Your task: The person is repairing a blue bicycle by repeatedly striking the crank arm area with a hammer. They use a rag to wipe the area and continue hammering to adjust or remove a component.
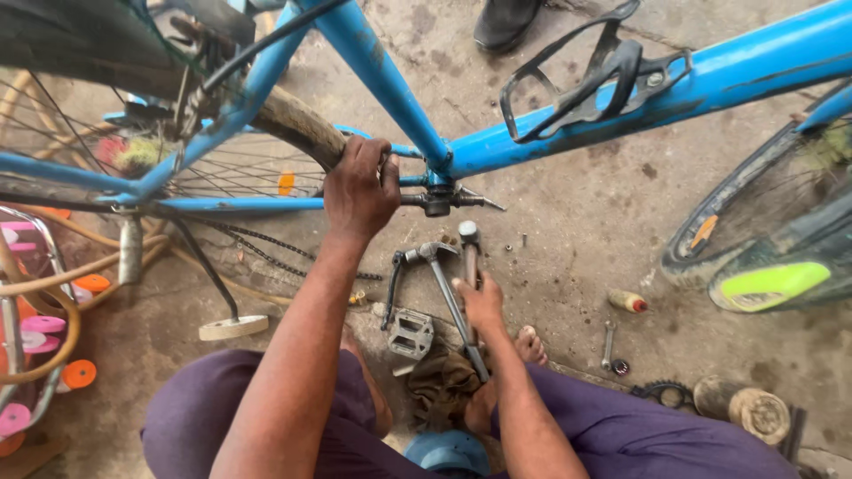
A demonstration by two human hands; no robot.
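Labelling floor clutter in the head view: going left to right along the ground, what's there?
white kickstand foot → grey pedal → right hand on the hammer → small bottle with red cap → chainring → worn roller

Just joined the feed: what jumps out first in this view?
The bright blue bicycle frame spans the top, with the left hand gripping its rear tyre beside the bare bottom bracket axle. Below, the right hand holds a metal-headed hammer over the concrete floor, beside a detached crank arm with grey pedal.
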